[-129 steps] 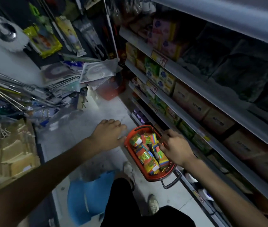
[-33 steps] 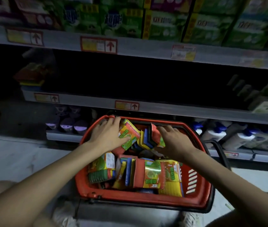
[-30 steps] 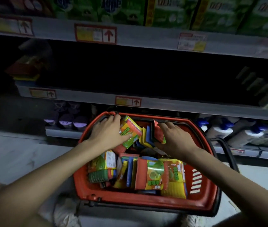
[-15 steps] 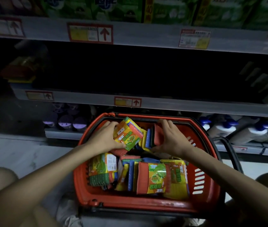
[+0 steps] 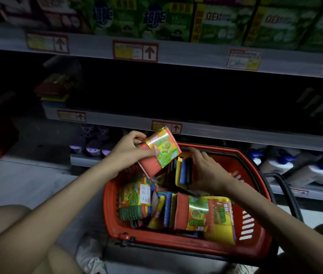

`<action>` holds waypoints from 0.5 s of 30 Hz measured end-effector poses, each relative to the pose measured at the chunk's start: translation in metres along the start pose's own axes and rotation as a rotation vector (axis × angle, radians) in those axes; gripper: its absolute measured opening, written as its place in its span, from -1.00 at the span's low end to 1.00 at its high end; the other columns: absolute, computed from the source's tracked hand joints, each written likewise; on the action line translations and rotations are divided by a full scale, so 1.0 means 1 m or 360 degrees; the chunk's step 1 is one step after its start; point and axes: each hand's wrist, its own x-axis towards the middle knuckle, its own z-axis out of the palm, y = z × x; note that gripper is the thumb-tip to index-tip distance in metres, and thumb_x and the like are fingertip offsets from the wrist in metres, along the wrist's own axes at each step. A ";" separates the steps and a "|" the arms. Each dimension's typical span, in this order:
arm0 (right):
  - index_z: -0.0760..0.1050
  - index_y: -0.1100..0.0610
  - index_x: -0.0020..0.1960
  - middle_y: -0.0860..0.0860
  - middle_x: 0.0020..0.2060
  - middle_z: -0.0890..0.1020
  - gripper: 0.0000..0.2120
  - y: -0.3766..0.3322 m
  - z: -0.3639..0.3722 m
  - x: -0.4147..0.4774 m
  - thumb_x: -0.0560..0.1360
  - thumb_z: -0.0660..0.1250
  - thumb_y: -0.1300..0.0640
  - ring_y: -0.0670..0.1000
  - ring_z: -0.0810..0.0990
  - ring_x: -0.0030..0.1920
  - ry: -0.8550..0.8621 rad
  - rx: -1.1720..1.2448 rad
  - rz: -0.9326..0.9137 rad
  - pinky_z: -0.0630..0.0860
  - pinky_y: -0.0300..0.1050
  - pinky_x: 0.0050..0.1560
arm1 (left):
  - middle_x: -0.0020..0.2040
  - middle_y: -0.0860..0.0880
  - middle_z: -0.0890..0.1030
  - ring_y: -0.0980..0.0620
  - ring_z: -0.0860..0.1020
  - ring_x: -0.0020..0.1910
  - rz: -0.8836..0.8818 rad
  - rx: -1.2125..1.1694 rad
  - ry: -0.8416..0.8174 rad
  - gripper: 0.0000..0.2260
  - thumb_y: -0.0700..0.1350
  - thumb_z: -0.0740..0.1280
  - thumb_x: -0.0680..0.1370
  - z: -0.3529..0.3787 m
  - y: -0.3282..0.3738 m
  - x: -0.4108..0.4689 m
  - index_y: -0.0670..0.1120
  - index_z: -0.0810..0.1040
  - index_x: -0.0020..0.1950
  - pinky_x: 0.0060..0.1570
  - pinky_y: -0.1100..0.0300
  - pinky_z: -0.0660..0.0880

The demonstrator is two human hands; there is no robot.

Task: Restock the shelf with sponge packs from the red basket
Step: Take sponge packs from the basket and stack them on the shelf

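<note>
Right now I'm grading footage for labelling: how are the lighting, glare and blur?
Head view: dim overall, space above the middle shelf nearly black; head view: glare on the glossy sponge pack in the left hand; head view: green boxes and price tags slightly blurred.

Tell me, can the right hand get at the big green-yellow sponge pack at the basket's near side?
Probably yes. The sponge pack lies uncovered on top in the red basket, close to the right hand; the left hand holds another pack well clear.

My one head-worn camera looks forward and down, close over the red plastic basket [image 5: 109,206], facing grey metal shelves [image 5: 206,58].
</note>
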 end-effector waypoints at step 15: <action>0.37 -0.11 0.50 -0.01 0.19 0.65 -0.45 -0.067 -0.024 -0.015 0.56 0.44 -0.04 -0.05 0.68 0.14 0.0295 0.1808 0.0046 0.63 -0.04 0.13 | 0.02 -0.09 0.74 -0.04 0.71 0.00 -0.0216 -0.1028 0.0005 -0.55 0.03 0.57 0.38 -0.012 -0.001 -0.030 -0.07 0.63 0.22 0.19 -0.10 0.59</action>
